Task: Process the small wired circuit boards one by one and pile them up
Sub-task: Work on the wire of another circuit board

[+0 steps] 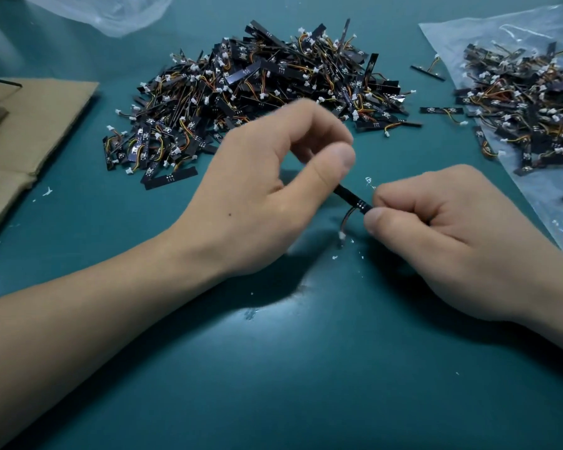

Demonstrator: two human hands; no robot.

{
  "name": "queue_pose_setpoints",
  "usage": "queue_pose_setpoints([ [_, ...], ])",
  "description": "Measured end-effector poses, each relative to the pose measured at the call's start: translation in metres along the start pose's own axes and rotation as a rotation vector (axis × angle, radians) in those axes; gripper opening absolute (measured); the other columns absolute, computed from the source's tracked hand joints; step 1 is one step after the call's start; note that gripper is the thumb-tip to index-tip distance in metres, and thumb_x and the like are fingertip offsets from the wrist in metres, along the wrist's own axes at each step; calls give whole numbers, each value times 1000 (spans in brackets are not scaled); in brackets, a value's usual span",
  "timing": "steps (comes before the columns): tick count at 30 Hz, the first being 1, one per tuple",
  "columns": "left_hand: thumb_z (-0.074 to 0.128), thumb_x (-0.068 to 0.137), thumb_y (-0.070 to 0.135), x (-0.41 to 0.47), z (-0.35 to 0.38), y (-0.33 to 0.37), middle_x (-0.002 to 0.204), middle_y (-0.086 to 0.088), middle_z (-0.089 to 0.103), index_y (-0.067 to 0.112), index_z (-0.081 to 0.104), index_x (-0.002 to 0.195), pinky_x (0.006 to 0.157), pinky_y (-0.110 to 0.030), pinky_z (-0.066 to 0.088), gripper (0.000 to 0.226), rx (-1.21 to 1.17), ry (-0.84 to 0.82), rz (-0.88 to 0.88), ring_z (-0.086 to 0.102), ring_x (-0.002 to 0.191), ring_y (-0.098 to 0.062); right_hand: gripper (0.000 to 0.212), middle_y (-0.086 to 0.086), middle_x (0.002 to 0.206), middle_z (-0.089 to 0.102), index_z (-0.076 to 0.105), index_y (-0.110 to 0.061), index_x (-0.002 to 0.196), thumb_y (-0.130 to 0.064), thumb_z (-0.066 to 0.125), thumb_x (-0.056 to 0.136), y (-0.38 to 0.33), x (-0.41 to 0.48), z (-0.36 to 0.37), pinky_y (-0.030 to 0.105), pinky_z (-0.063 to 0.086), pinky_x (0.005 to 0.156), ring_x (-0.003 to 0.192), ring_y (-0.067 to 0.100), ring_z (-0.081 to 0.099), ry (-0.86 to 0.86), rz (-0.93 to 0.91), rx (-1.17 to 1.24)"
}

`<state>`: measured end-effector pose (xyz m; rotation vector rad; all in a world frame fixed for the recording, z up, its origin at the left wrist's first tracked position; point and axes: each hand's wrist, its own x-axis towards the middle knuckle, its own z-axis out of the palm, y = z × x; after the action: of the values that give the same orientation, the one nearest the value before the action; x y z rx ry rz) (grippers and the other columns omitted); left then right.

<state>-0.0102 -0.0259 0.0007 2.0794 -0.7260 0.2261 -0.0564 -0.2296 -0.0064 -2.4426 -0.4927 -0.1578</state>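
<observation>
Work looks midway to me: a big pile (264, 89) sits at the tabletop's (273, 368) far middle, the bag (475, 30) at its right edge holds more, and left hand (260, 196) and right hand (452, 232) pinch one board (353, 198) mid-table.

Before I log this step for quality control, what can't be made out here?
- Held board: head view, both ends hidden, one by the left hand, one by the right hand.
- Left hand's fingertips: head view, motion-blurred.
- Centre pile: board markings too small.
- Bagged pile: cut off by the right edge.
</observation>
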Motion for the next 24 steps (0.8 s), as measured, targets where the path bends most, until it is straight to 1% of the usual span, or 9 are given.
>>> queue_pose_setpoints([
  [2,52,98,29,1,0,-2,108,17,66,25,65,113,105,-46,42,21,87,99,-57,58,100,1,35,4,64,45,53,-14,73,-33,49,103,3,0,0,24,33,55,55,9,43,141,13,168],
  [5,47,91,42,2,3,-4,135,24,54,35,55,134,112,-35,21,45,263,-19,-205,44,126,3,21,1,67,54,65,-25,109,-33,46,109,7,6,-2,17,37,54,53,11,47,374,98,470],
  [7,42,91,52,1,7,-6,157,16,40,35,45,147,114,-38,12,59,478,-182,-191,27,148,-8,23,-1,64,56,69,-24,106,-37,50,106,11,8,-2,17,38,52,52,8,48,343,130,436],
  [9,33,93,57,-1,10,-6,166,8,29,35,38,152,118,-45,8,63,629,-267,-148,20,153,-17,26,-1,66,59,71,-24,99,-41,52,103,10,6,-1,24,42,54,54,8,50,240,99,302],
  [12,33,93,58,-2,9,-7,157,10,39,32,45,147,113,-43,16,61,634,-239,-124,30,145,-16,22,-14,71,63,71,-28,96,-43,55,100,4,-1,3,16,40,58,63,7,57,88,29,96],
  [14,39,93,56,-2,8,-9,145,13,48,32,53,139,108,-41,21,54,624,-205,-97,39,135,-16,20,-13,70,64,71,-31,94,-44,57,97,2,-2,4,18,41,58,65,10,59,51,29,39],
  [19,60,94,32,-2,7,-9,104,16,60,37,66,104,91,-35,29,12,491,-110,-19,51,102,-17,15,-8,70,66,72,-27,90,-37,62,95,1,-1,2,17,43,58,64,14,59,98,45,89],
  [22,66,92,18,-2,7,-11,93,16,62,32,67,97,87,-37,43,14,356,-73,23,54,87,-12,9,-10,74,65,70,-30,96,-36,64,93,1,-2,4,13,40,58,63,12,58,117,57,90],
  [24,67,93,13,-1,5,-10,91,18,61,24,67,100,80,-23,45,13,258,-18,56,51,80,3,20,-10,77,65,66,-33,110,-35,66,91,2,0,4,13,41,61,64,14,58,149,86,160],
])
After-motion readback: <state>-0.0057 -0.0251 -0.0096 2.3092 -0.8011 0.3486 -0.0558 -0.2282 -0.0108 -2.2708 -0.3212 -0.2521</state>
